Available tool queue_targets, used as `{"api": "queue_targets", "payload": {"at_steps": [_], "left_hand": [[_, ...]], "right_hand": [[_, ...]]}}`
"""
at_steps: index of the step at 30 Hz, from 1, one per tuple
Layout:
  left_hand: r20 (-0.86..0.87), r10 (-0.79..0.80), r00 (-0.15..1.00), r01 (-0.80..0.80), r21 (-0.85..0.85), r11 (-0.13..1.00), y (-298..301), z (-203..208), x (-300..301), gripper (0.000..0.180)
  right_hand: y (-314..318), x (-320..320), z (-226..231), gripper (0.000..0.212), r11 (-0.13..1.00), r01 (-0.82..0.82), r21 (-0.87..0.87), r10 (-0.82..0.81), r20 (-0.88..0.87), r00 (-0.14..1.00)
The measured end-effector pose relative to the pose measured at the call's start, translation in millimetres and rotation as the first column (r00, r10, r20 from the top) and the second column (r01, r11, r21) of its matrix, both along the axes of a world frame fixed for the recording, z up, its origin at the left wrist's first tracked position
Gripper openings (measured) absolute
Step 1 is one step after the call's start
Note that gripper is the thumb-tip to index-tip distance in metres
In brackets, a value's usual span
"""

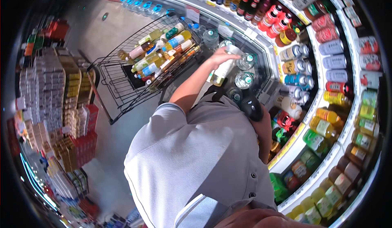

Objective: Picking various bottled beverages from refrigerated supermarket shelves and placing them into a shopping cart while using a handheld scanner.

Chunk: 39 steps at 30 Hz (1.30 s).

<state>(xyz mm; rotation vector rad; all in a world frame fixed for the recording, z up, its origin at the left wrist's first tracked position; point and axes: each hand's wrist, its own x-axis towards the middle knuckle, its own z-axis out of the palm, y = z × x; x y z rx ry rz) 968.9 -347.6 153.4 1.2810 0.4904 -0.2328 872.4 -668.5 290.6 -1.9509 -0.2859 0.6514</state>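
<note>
Holding a pale bottle [222, 71] with a light label, the left hand [222, 56] has its fingers wrapped over the bottle's upper part, just in front of the open cooler shelf [261, 60] at about 1 o'clock in the view. Clear water bottles [245, 80] with green caps stand right beside it, touching or nearly so, on the low shelf edge.

At 3 o'clock from the bottle, a dark handheld device [250, 107] sits close against the person's chest; the right hand is hidden behind it and the grey shirt [196, 154], so I cannot tell whether its fingers are clenched.

At 10 o'clock from the bottle, a black wire trolley [122, 81] has its upper basket full of mixed drink bottles [163, 50], yellow, pink and green. By that load, much shelving looks left to do, with 1 bottle in hand at the shelf.

Further out, the cooler's curved rows [326, 77] of cans and bottles look mostly stocked.
</note>
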Motion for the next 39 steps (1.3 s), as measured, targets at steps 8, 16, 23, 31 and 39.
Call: {"api": "queue_targets", "payload": {"at_steps": [8,16,23,31,39], "left_hand": [[-0.11,0.993,0.037,-0.968,-0.251,0.008,183.6,-47.0,-69.9,0.051],[-0.194,0.951,-0.239,-0.931,-0.233,-0.281,255.6,-123.9,-178.9,0.052],[-0.281,0.877,0.391,-0.844,-0.49,0.219,209.6,-143.6,-148.4,0.029],[-0.296,0.348,0.889,-0.44,-0.35,0.827,54.8,-105.5,95.0,0.012],[0.269,-0.379,0.886,0.405,-0.047,0.913,-223.5,39.3,234.9,0.01]], "right_hand": [[22.0,33.7,-11.6,0.052,0.983,-0.175,-0.059,0.177,0.029,0.984],[53.8,66.0,-20.8,0.051,0.98,-0.201,-0.014,0.201,-0.012,0.98],[75.8,94.1,-21.9,0.056,0.943,-0.328,-0.057,0.333,0.163,0.929],[56.4,82.4,-25.2,0.034,0.985,-0.045,-0.168,0.063,0.104,0.993],[-3.5,-12.0,-22.4,0.04,0.789,0.592,-0.166,-0.586,0.086,0.806]]}}
